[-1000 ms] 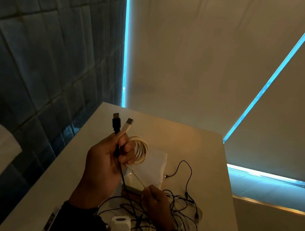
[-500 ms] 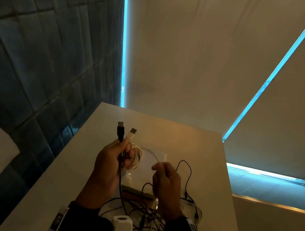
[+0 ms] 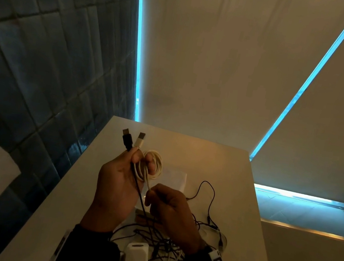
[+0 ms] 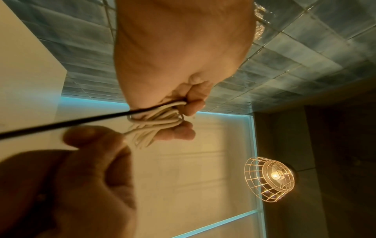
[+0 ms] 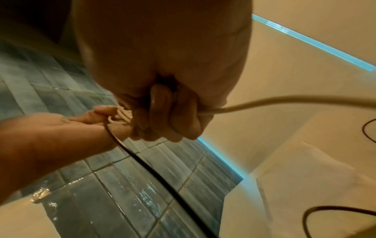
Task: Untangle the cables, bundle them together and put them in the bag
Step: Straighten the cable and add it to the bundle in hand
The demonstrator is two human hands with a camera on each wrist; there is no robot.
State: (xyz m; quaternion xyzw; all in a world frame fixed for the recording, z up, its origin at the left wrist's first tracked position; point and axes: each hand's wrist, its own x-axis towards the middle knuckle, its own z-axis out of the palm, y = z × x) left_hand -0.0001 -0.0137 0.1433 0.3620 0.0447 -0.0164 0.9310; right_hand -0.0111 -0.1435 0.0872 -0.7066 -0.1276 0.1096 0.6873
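Observation:
My left hand (image 3: 121,181) is raised over the table and grips a coil of white cable (image 3: 153,165) together with a black cable (image 3: 137,189). Both USB plugs stick up above its fingers, the black plug (image 3: 127,138) left of the white plug (image 3: 140,139). In the left wrist view the white loops (image 4: 156,119) lie bunched between thumb and fingers. My right hand (image 3: 167,207) pinches the free white strand (image 5: 264,103) just below the coil. A tangle of black cables (image 3: 161,240) lies on the table under my wrists. A clear plastic bag (image 3: 175,180) lies flat behind the hands.
The pale table (image 3: 218,161) is narrow, with a dark tiled wall (image 3: 41,63) along its left side and a drop at its right edge. A loose black cable loop (image 3: 208,188) lies right of the bag. A caged lamp (image 4: 270,177) glows overhead.
My right hand dropped from beside the coil to just below it, having laid another white loop onto the coil. The left hand keeps its grip on both cables.

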